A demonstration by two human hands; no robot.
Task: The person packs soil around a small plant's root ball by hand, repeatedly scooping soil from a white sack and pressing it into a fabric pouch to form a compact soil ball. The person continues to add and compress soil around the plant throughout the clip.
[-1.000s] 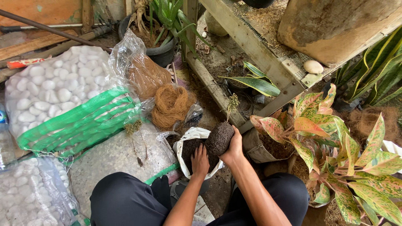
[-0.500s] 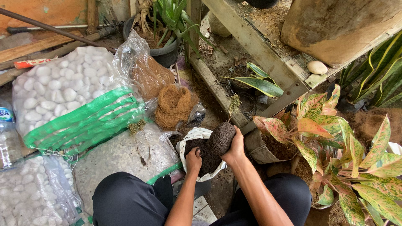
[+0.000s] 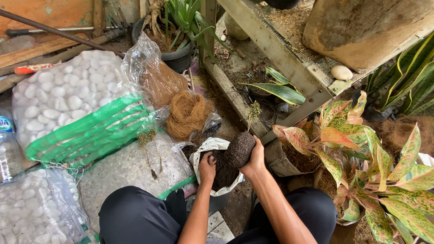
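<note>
Root ball (image 3: 240,148), dark and rounded with a thin sprig rising from its top, sits in the right hand (image 3: 256,159), whose fingers curl around its right side and underside, just above the open white bag (image 3: 209,147). The left hand (image 3: 207,166) is plunged into the dark soil (image 3: 222,171) inside that bag, fingers bent and partly buried, so I cannot tell whether they pinch anything. Both forearms come from the near edge, between knees in black trousers (image 3: 135,217). Just right of the hands stands a pot (image 3: 282,161) holding a pink and green leafy plant (image 3: 361,153). Beyond the bag, a bundle of brown coconut fibre (image 3: 187,114) lies in clear plastic. To the left lie sacks of white pebbles (image 3: 63,90), one crossed by green mesh (image 3: 90,133). Farther off, a black pot (image 3: 174,56) holds a green plant beside a wooden frame (image 3: 266,40).
</note>
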